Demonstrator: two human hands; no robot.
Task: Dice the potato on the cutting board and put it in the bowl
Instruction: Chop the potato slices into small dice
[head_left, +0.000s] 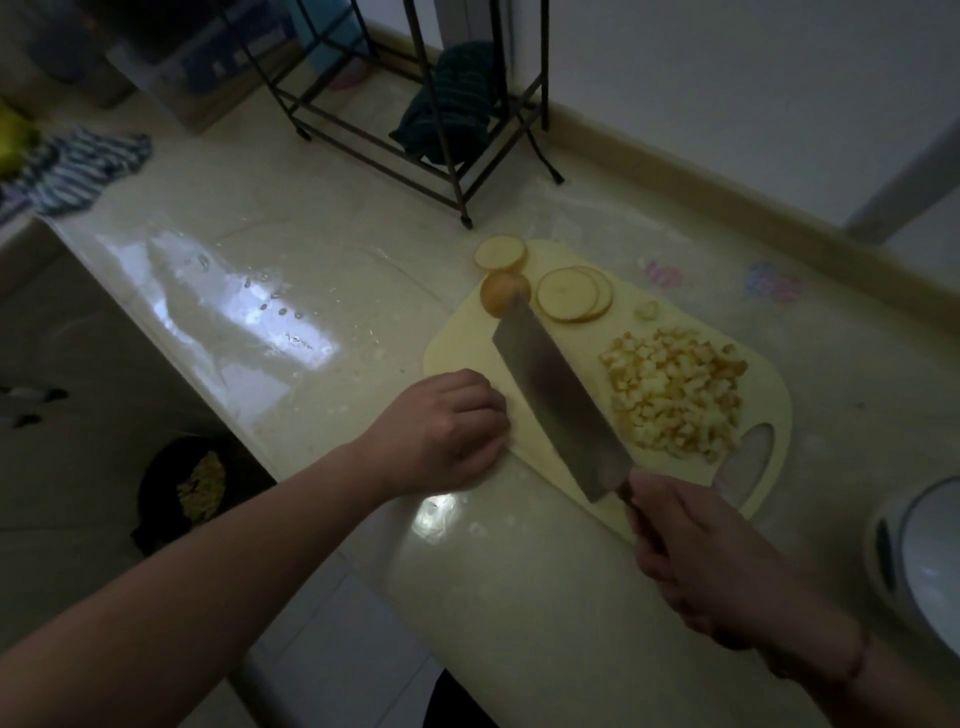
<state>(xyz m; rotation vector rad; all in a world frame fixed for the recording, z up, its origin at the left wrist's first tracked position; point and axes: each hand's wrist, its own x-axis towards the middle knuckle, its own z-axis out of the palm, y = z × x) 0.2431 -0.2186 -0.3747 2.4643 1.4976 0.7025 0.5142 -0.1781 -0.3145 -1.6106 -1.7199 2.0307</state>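
Note:
A pale yellow cutting board (467, 353) lies on the counter. A pile of potato dice (675, 392) covers its right part. At the far end lie round potato slices (574, 293), one more slice (501, 253) and a potato end piece (501, 299). My right hand (691, 545) grips the handle of a broad cleaver (558, 405), whose blade stretches over the board toward the end piece. My left hand (441, 431) rests with curled fingers on the board's near left edge, holding nothing I can see. A white bowl (919, 561) sits at the right edge of the view.
A black wire rack (415, 104) with a dark cloth (457, 104) stands at the back of the counter. A striped cloth (78, 166) lies far left. Below the counter edge on the left sits a dark bin (192, 488) with scraps. The counter surface is wet and shiny.

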